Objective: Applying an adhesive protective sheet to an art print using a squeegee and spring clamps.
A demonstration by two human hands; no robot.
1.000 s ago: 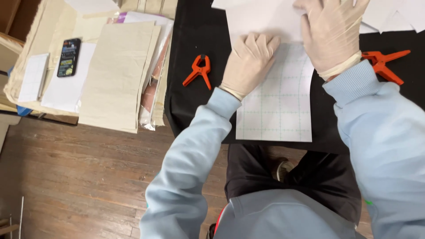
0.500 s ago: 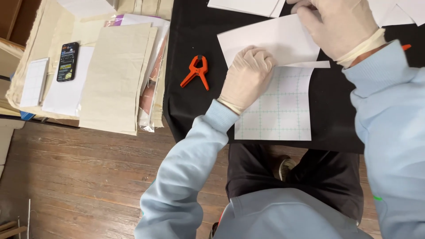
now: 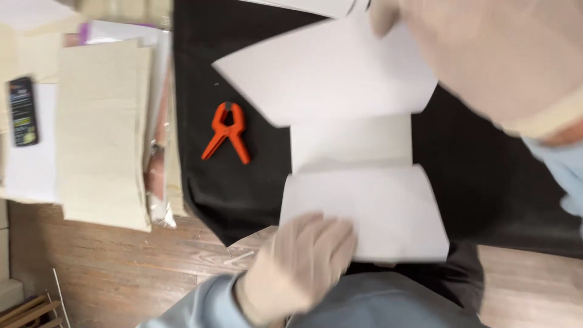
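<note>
A white sheet of paper (image 3: 352, 146) lies on the black table cover (image 3: 255, 182), bent into folded panels. My gloved left hand (image 3: 303, 261) grips the sheet's near left corner at the table's front edge. My gloved right hand (image 3: 486, 54), blurred and close to the camera, holds the far upper panel of the same sheet at the top right. Both arms wear light blue sleeves.
An orange spring clamp (image 3: 228, 132) lies on the black cover left of the paper. Further left are stacked tan sheets (image 3: 103, 127), a black phone (image 3: 23, 110) and a wooden floor (image 3: 121, 267) below. More white paper (image 3: 316, 6) sits at the top edge.
The view moved closer and blurred. My left hand slid from the paper's middle to its near corner. The gridded sheet now shows a plain white side, folded into panels, lifted by my right hand.
</note>
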